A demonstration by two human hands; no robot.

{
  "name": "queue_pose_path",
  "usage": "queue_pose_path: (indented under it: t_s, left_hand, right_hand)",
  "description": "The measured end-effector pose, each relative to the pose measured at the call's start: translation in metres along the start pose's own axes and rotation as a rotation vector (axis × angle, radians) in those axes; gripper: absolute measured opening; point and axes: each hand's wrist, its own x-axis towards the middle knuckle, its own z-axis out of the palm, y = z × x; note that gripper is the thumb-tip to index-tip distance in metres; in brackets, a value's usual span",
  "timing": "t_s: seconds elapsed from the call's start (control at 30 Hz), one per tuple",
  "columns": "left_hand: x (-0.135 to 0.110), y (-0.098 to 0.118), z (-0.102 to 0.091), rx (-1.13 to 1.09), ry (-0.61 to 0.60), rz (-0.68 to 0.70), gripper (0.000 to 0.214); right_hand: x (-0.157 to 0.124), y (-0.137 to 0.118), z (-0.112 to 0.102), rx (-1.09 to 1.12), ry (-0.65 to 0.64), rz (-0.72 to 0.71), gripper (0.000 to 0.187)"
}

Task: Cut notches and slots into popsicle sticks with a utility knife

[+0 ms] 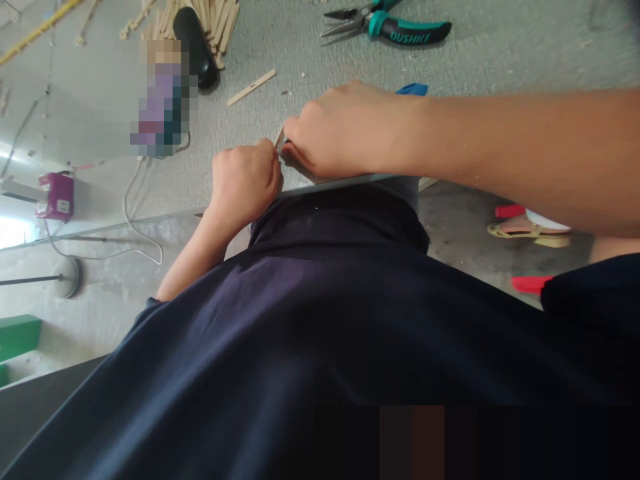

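Close together at the table's near edge, both my hands are closed. My left hand (245,179) is a fist with its thumb and fingers pressed together. Between the hands shows a short length of a thin wooden stick (279,136), its ends hidden in the fingers. My right hand (345,130) curls round its other end; a small dark bit shows at these fingertips, too small to name. Beyond them lies a loose wooden stick (251,87) with a dark mark at its middle. A blue object (413,89) pokes out behind my right wrist, mostly hidden.
Green-and-black needle-nose pliers (387,25) lie at the table's far side. A pile of wooden sticks (227,27) is beside a black oblong object (196,48). A blurred-out item (160,100) and a white cable (127,200) are on the left, near a purple box (56,197). A person's sandalled foot (530,230) is at right.
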Motion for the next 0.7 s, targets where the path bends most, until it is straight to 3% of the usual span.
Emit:
queue_pose_path:
  t_s: [0.37,0.7]
  left_hand:
    - [-0.001,0.0,0.003,-0.044,0.015,-0.019,0.042]
    - [-0.005,0.002,0.006,-0.112,0.018,-0.046,0.054]
  right_hand:
    - [0.0,-0.005,-0.005,0.019,-0.013,0.018,0.057]
    - [-0.001,-0.014,-0.007,0.019,-0.022,0.061,0.052]
